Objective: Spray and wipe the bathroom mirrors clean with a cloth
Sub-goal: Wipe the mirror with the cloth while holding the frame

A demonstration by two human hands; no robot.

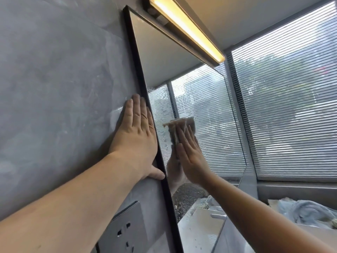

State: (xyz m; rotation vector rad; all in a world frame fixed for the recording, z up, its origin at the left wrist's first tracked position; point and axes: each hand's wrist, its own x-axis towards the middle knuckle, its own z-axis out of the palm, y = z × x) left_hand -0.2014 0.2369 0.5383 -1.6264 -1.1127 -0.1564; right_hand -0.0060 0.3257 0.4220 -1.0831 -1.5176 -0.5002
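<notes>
From the near forearm, the left hand (136, 141) lies flat on the grey wall (54, 88), fingers straight and together, thumb touching the mirror (164, 52) frame. The right hand (191, 157), fingers straight, presses the cloth (173, 131) against droplet-speckled glass.

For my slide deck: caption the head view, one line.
Right hand presses a cloth against the wet mirror while the left hand rests on the wall.

The mirror (191, 84) glass above and right of the cloth (179, 125) lies open as far as the light bar (187, 28) overhanging its top edge, while the left hand (135, 136), flat on the wall (54, 88) against the black frame (144, 88), blocks the left side and a socket (125, 232) sits on the wall below it.
</notes>
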